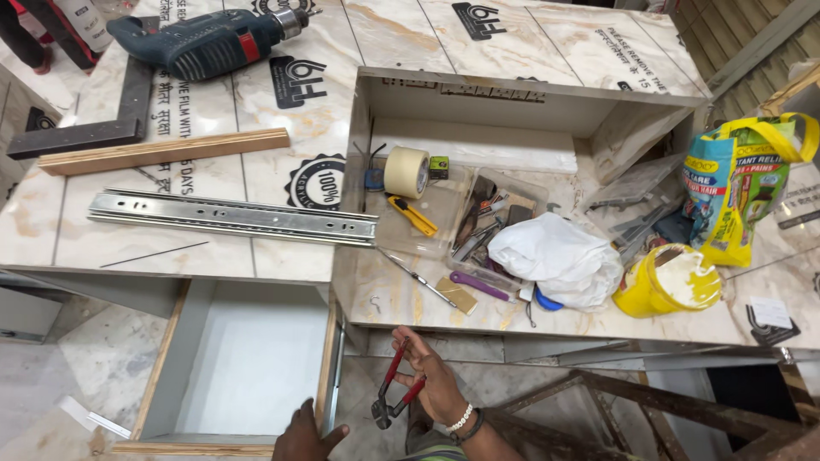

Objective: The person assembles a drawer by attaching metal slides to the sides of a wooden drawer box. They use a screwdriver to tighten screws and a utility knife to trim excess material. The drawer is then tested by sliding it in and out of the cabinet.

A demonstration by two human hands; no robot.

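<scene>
My right hand (440,386), with bead bracelets at the wrist, is closed on red-handled pincers (395,386); their dark jaws point down and to the left, below the table's front edge. My left hand (305,437) rests at the bottom of the view on the near right corner of an open drawer box (326,358), which has plywood edges and a white inside. The two hands are a short way apart.
On the marble-pattern tabletop (282,256) lie a steel drawer slide (231,215), a wooden strip (162,152), a black square (85,132) and a blue drill (205,43). An open-sided box (530,92) holds a tape roll (406,171), a yellow knife (414,215), a white bag (555,256) and a yellow tub (666,282).
</scene>
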